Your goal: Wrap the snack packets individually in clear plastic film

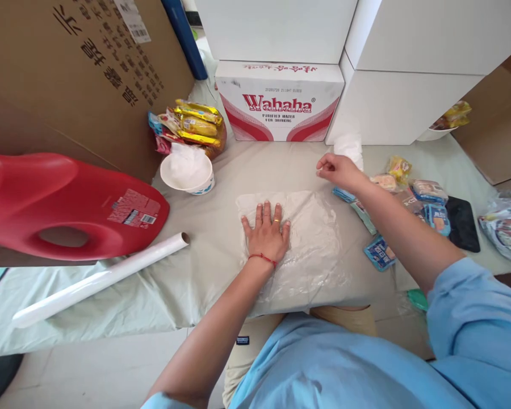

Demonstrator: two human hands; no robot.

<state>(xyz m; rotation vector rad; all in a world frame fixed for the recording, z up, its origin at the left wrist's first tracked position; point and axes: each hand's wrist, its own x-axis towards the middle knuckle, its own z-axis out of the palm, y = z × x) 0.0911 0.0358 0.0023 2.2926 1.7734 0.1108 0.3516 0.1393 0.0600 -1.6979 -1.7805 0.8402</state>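
Left hand is open, palm down, fingers spread, pressing flat on the clear plastic sheet. The sheet lies spread on the cloth-covered surface, straight in front of the person. Right hand hangs above the sheet's far right corner with its fingertips pinched together; can't tell if anything's between them. White roll and red detergent jug sit to the left, paper bowl behind, Wahaha box at the back, snack packets to the right.
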